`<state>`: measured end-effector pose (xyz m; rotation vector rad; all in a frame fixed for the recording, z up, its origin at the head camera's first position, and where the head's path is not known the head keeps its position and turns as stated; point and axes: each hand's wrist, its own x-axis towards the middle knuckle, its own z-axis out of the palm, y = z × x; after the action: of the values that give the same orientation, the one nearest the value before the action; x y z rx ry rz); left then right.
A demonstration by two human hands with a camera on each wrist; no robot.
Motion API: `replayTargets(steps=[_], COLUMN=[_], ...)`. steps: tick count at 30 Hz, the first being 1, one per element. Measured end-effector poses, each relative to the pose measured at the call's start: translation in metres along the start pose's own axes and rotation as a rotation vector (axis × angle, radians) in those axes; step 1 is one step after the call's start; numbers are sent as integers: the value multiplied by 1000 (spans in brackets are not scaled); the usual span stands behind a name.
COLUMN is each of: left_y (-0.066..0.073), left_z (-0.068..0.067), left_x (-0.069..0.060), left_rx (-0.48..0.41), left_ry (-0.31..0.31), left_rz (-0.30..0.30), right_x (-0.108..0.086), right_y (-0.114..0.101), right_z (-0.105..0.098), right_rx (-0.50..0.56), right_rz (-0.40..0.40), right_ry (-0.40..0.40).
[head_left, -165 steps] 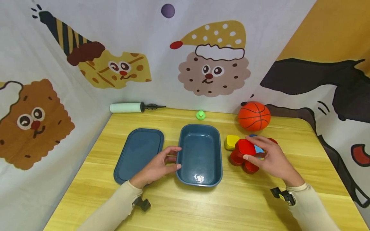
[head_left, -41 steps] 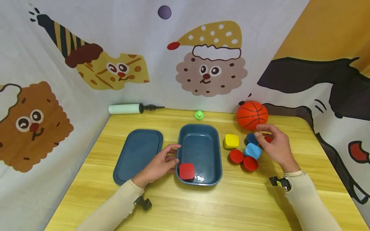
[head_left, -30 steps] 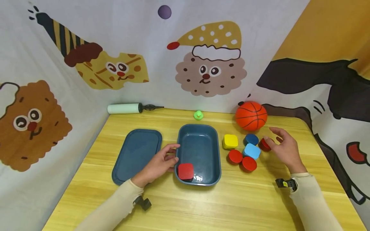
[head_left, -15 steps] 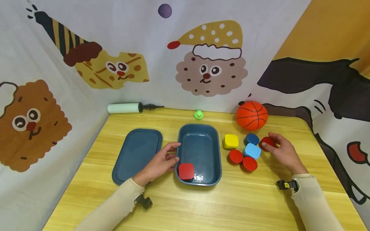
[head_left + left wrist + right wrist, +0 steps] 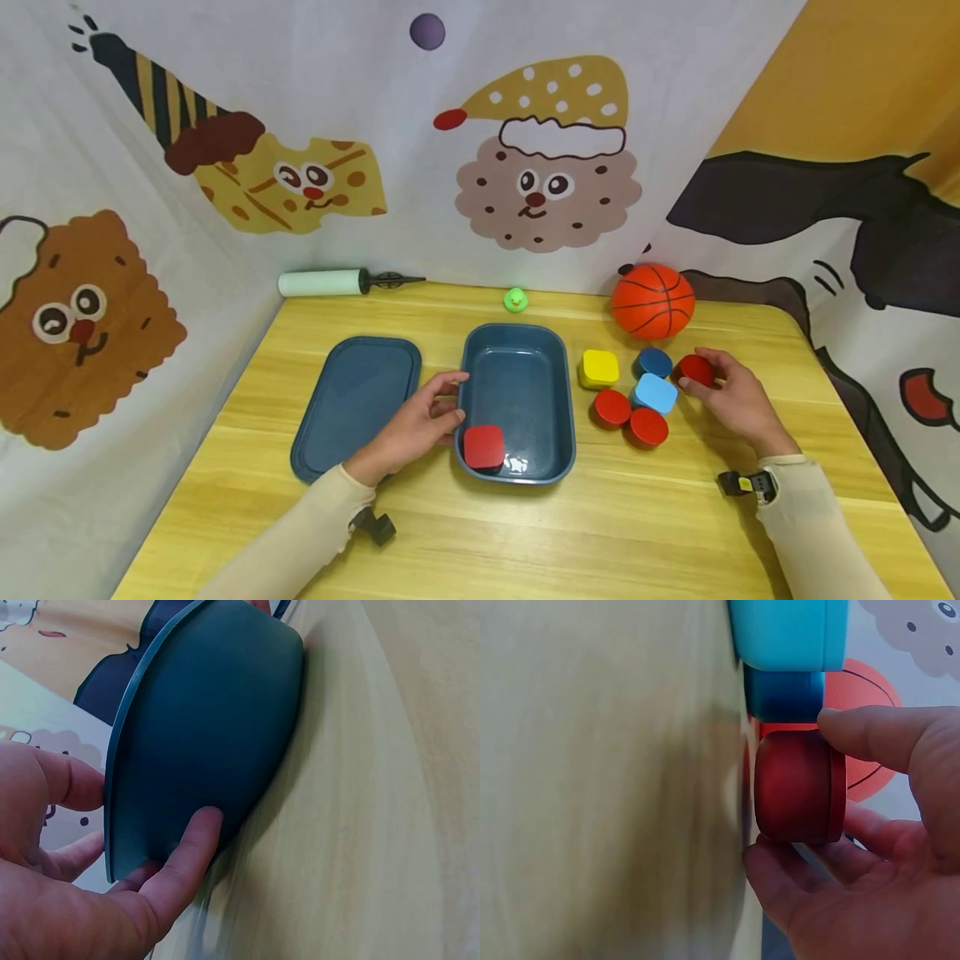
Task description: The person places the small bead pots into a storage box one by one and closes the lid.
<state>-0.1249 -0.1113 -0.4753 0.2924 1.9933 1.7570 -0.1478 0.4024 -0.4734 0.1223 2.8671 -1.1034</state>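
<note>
A deep blue rectangular tub (image 5: pixel 517 392) stands mid-table, with a square red lidded box (image 5: pixel 483 447) in its near left corner. The left hand (image 5: pixel 420 421) touches the tub's left side; in the left wrist view its fingertips meet the outer wall (image 5: pixel 202 712) and rim. To the right, the right hand (image 5: pixel 738 400) pinches a round red lidded box (image 5: pixel 696 372) between thumb and fingers. The right wrist view shows that box (image 5: pixel 795 787) from the side, close to the tabletop. Beside it stand a round dark blue box (image 5: pixel 653 363) and a square light blue box (image 5: pixel 655 392).
Two more round red boxes (image 5: pixel 612 408) and a square yellow box (image 5: pixel 598 368) stand between tub and right hand. Behind them sits an orange ball (image 5: pixel 653 302). A blue lid (image 5: pixel 358 407) lies left; a green duck (image 5: pixel 515 300) and a pump (image 5: pixel 322 282) line the back edge.
The square red box, earlier in the right hand, now lies in the tub. The right hand has come down around the round red box at the right. The left hand stays at the tub.
</note>
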Motion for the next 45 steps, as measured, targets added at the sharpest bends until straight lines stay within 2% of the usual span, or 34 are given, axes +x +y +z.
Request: replayTargets(steps=[18, 24, 28, 36, 45], left_y=[0, 0, 1, 3, 2], left_z=[0, 0, 0, 0, 1], left_x=[0, -1, -2, -2, -1], left_rx=[0, 2, -1, -2, -21], left_ry=[-1, 4, 6, 11, 6], left_rz=[0, 4, 6, -4, -2], right_x=[-11, -11, -13, -15, -17], right_y=[-32, -46, -55, -81, -112], right_z=[-14, -12, -9, -2, 14], right_rx=[47, 52, 60, 63, 78], right_rz=[-53, -77, -120, -170, -291], right_ry=[92, 126, 153, 126, 90])
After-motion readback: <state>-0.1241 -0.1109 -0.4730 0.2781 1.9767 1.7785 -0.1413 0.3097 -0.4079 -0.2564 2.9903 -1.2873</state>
